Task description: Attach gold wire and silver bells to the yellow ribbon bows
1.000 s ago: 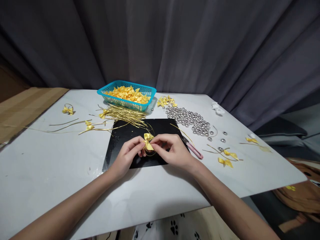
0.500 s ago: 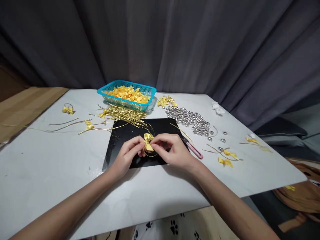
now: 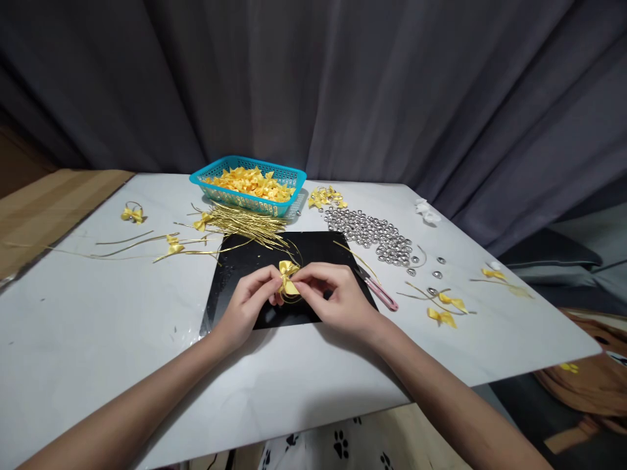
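Note:
A small yellow ribbon bow (image 3: 287, 277) with a thin gold wire loop hangs between my two hands over a black mat (image 3: 255, 258). My left hand (image 3: 249, 303) pinches the bow from the left, fingers closed on it. From the right, my right hand (image 3: 337, 297) pinches the same bow and its gold wire. Both hands sit just above the mat's front half.
A teal basket (image 3: 247, 184) of yellow bows stands at the back, with a bundle of gold wires (image 3: 245, 225) in front of it. Silver beads (image 3: 377, 236) lie to the right, pink-handled scissors (image 3: 379, 294) beside the mat. Loose bows (image 3: 445, 310) and wires are scattered on the white table (image 3: 98, 326).
The bow and both hands have shifted slightly left and the right fingers have closed in tighter on the bow; the wire loop looks smaller.

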`<move>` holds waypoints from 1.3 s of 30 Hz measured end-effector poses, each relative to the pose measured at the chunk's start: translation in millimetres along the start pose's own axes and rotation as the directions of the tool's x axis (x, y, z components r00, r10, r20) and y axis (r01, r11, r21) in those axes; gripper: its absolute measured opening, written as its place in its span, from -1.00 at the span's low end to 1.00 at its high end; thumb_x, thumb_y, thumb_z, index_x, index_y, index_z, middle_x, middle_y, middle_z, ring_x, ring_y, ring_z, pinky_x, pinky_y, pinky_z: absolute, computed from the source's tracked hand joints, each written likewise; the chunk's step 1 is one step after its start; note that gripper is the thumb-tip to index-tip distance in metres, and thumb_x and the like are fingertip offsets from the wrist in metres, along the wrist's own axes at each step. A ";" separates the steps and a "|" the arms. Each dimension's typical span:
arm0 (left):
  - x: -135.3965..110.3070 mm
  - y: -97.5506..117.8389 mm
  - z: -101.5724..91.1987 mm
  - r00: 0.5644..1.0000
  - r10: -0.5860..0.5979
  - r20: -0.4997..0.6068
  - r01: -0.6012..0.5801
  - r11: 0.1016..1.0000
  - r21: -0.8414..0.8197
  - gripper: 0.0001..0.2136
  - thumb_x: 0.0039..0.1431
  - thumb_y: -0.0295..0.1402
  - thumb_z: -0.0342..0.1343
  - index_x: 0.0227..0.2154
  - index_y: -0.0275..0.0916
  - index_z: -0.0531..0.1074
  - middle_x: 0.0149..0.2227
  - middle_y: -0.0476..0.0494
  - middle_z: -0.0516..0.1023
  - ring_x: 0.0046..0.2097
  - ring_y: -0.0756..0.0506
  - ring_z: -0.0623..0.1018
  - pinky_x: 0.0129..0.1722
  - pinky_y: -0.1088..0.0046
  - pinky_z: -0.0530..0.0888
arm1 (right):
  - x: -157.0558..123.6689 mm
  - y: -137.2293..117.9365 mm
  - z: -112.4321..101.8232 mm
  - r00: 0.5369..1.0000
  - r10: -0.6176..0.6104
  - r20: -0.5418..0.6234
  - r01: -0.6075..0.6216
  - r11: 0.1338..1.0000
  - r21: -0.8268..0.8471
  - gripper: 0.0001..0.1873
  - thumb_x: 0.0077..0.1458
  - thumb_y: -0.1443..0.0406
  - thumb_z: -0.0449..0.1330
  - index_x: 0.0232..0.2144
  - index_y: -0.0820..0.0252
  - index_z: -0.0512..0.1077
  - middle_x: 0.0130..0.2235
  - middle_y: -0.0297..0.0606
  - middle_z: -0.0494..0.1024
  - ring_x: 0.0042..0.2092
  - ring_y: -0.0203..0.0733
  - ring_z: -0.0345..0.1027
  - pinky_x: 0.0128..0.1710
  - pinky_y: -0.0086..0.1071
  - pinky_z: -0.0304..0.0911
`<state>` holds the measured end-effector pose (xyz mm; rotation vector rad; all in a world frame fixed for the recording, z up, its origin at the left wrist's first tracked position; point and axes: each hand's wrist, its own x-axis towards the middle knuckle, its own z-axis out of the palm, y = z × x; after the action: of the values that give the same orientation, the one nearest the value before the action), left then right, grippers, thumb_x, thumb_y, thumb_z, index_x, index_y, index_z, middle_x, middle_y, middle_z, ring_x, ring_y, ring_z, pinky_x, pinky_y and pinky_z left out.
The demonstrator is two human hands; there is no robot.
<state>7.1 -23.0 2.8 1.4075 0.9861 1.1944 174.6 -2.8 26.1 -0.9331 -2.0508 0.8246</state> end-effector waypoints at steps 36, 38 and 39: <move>1.4 6.6 3.0 0.996 0.037 -0.077 -0.030 0.995 0.091 -0.75 0.10 -0.30 0.04 -0.64 -0.24 0.27 -0.61 0.05 0.23 -0.52 0.04 0.25 -0.50 0.51 0.21 | -7.2 -0.2 18.6 0.983 0.032 -0.181 -0.017 0.996 0.088 -0.86 0.07 0.37 0.14 -0.43 0.25 0.50 -0.47 -0.27 0.52 -0.52 -0.38 0.27 -0.57 -0.52 0.15; 2.4 5.8 3.3 0.996 0.039 -0.086 -0.031 0.996 0.089 -0.76 0.10 -0.30 0.04 -0.64 -0.24 0.27 -0.61 0.06 0.23 -0.52 0.04 0.24 -0.50 0.51 0.21 | -7.6 1.6 22.0 0.978 0.028 -0.206 -0.006 0.994 0.109 -0.86 0.08 0.37 0.13 -0.42 0.25 0.49 -0.45 -0.28 0.53 -0.53 -0.40 0.27 -0.58 -0.53 0.16; 2.9 5.2 3.3 0.995 0.039 -0.091 -0.031 0.996 0.088 -0.76 0.09 -0.30 0.05 -0.64 -0.24 0.27 -0.61 0.06 0.23 -0.52 0.04 0.24 -0.50 0.51 0.21 | -7.8 2.6 23.6 0.975 0.020 -0.222 0.006 0.993 0.117 -0.87 0.08 0.37 0.13 -0.42 0.25 0.49 -0.44 -0.28 0.54 -0.53 -0.41 0.27 -0.58 -0.54 0.17</move>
<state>10.8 -21.6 8.4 1.4529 1.0924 1.2655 160.1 -13.5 8.9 -0.9241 -1.7886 0.7965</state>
